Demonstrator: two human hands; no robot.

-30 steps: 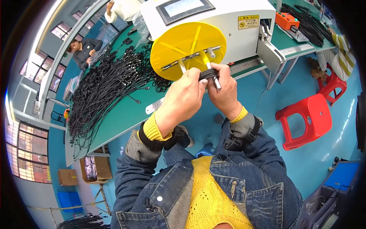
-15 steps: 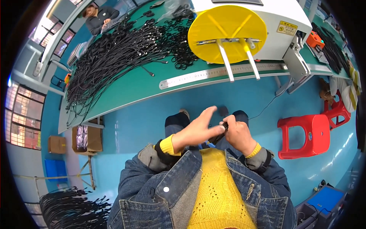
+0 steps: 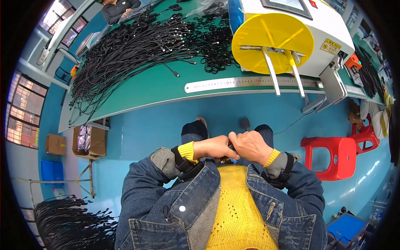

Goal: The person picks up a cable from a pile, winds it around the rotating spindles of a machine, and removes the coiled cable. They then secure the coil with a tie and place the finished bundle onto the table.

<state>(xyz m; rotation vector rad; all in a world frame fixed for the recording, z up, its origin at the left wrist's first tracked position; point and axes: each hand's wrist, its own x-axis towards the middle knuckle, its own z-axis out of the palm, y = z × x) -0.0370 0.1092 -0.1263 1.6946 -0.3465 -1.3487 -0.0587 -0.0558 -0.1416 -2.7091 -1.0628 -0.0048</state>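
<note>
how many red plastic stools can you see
2. One red stool stands on the blue floor right of the person's knees; a second sits just behind it, partly hidden by a seated person. Others may be out of view.

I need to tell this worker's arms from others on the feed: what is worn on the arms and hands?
Both hands, left hand and right hand, are bare, no gloves. Each arm wears a blue denim jacket sleeve with a grey patch near its end, a yellow knit cuff showing at the wrist, and a black strap band wrapped around the forearm.
</note>
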